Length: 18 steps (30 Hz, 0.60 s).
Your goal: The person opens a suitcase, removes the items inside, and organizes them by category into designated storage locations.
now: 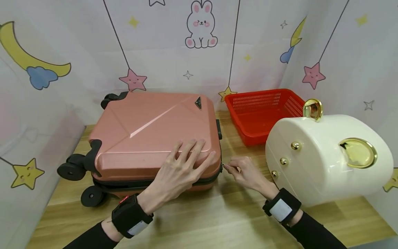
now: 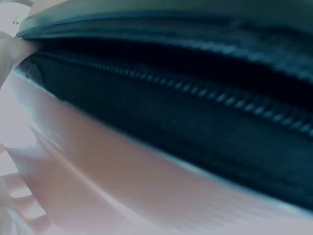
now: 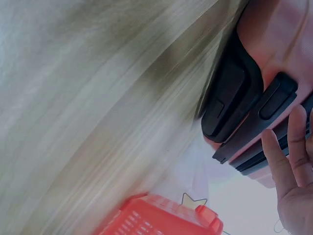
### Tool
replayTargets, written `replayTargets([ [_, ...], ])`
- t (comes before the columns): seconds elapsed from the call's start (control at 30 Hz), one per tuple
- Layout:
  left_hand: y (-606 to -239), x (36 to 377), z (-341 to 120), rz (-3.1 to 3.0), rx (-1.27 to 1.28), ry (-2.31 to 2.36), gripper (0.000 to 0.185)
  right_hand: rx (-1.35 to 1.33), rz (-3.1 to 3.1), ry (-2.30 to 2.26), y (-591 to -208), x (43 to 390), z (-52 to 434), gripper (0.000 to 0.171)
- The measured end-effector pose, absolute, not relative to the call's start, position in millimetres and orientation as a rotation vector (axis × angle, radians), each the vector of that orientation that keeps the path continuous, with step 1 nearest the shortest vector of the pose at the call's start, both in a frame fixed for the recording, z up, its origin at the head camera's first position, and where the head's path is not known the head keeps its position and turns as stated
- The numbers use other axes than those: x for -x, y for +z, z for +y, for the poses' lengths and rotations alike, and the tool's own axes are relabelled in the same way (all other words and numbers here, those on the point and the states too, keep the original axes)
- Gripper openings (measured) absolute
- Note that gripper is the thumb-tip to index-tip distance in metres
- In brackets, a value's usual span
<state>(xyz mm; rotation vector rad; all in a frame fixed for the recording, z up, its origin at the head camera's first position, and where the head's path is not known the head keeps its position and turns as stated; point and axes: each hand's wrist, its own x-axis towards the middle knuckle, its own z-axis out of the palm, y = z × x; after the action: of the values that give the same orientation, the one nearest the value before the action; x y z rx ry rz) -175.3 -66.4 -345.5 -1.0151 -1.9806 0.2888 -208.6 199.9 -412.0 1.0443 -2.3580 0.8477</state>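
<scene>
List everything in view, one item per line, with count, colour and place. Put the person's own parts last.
Suitcase: one, pink, lying left of centre
Wheels: at least three showing, black, suitcase's left end
Zip: one, black, along the suitcase's near edge, gaping
Basket: one, red, behind the white container
White container: one, white with gold fittings, right
Table: one, wood-coloured, underneath
Cloth: white, printed with a rabbit, moons and stars, behind the table
Sleeves: two, black, bottom edge
Wristbands: two, black with pale patches, one per wrist
Left hand: one, bare, resting on the suitcase
Right hand: one, bare, apparently pinching the zip pull
</scene>
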Motion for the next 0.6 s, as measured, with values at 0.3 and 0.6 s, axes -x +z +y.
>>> replayTargets([
  [0.3, -342, 175, -66, -1.974, 1.042, 0.323, 0.058, -0.796, -2.580, 0.770, -399, 242, 194, 0.026],
  [0.6, -343, 179, -67, -1.970, 1.018, 0.300, 0.063, -0.939, -2.644, 0.741, -396, 244, 188, 0.023],
])
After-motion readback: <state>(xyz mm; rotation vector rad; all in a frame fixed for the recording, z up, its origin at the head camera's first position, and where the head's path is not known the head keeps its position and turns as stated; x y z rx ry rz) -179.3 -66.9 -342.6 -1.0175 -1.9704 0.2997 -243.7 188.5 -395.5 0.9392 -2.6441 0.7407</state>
